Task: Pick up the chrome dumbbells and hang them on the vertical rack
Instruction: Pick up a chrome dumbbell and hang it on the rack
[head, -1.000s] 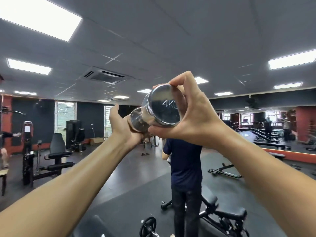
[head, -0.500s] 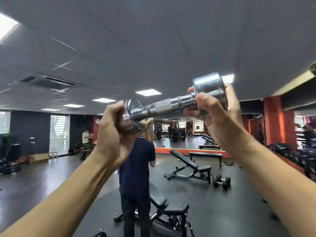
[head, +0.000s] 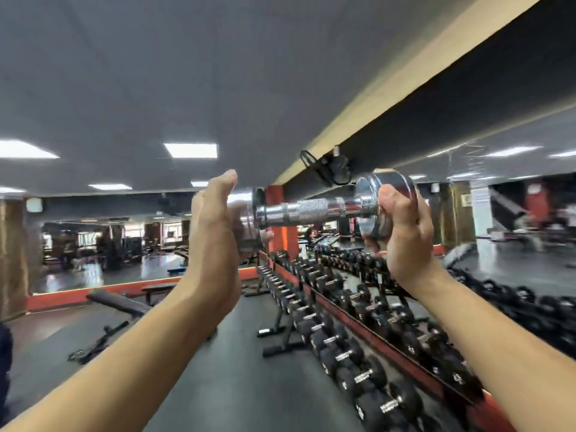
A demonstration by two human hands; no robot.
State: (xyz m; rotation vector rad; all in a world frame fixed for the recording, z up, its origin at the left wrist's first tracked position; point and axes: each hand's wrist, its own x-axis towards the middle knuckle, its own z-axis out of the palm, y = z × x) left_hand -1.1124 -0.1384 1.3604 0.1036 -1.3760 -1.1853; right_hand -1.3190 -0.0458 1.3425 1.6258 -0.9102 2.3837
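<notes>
Turns right since 0.5 s ago, onto black dumbbells (head: 352, 353) lower right. Clamps chrome dumbbell (head: 307, 210) by 2 heads with left hand (head: 212, 226) and right hand (head: 402, 232). Keep level; seek vertical rack.

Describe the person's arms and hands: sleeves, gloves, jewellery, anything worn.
Both arms are bare: the left forearm and right forearm show no sleeve right down to the frame's edge. The left hand and right hand wear no gloves. No watch, wristband or ring shows on the sides facing the camera.
</notes>
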